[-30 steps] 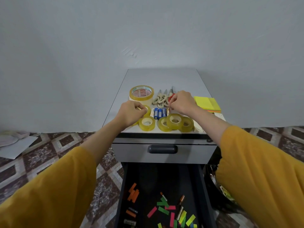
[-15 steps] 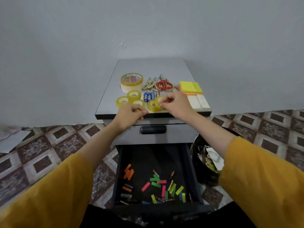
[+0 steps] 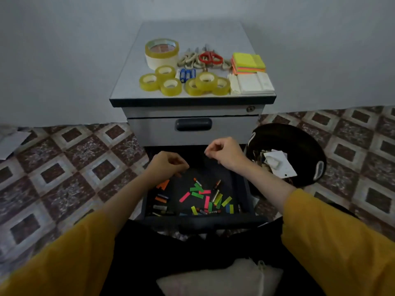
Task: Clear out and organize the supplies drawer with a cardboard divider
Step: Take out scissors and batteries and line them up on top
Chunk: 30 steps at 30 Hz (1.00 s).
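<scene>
The person wears a top in mustard yellow. The left sleeve [image 3: 64, 253] and the right sleeve [image 3: 333, 242] are plain, loose and wide, of smooth matte cloth with a few soft folds. Each sleeve ends partway along the forearm in a rounded, unbuttoned edge. Beyond the sleeves the forearms are bare, and so are the left hand [image 3: 166, 165] and the right hand [image 3: 224, 152]. Between the sleeves, lower down, lies dark, near-black clothing [image 3: 192, 248], its cut lost in shadow
</scene>
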Each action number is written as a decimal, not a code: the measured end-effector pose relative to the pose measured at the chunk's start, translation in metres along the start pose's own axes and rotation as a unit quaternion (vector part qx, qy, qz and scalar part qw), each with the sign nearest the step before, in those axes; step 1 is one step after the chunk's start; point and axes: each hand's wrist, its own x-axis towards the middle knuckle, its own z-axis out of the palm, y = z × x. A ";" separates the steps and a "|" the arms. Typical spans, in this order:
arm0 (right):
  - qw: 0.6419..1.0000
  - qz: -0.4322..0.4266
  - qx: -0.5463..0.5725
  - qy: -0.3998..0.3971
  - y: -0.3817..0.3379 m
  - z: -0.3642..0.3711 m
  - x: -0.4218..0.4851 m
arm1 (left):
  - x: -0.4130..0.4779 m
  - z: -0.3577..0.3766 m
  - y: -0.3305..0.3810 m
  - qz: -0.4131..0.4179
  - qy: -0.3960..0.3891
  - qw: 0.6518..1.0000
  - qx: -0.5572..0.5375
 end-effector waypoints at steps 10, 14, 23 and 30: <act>0.988 0.086 -0.108 -0.069 0.087 0.035 0.004 | 0.014 0.033 -0.063 -0.101 -0.060 0.993 0.004; 0.973 0.107 -0.184 -0.086 0.110 0.044 0.012 | 0.021 0.047 -0.081 -0.118 -0.071 0.990 0.021; 0.925 0.047 -0.342 -0.159 0.141 0.064 0.026 | 0.038 0.091 -0.098 -0.110 -0.165 0.971 0.132; 0.919 0.035 -0.345 -0.189 0.158 0.072 0.033 | 0.047 0.120 -0.105 -0.057 -0.213 0.949 0.225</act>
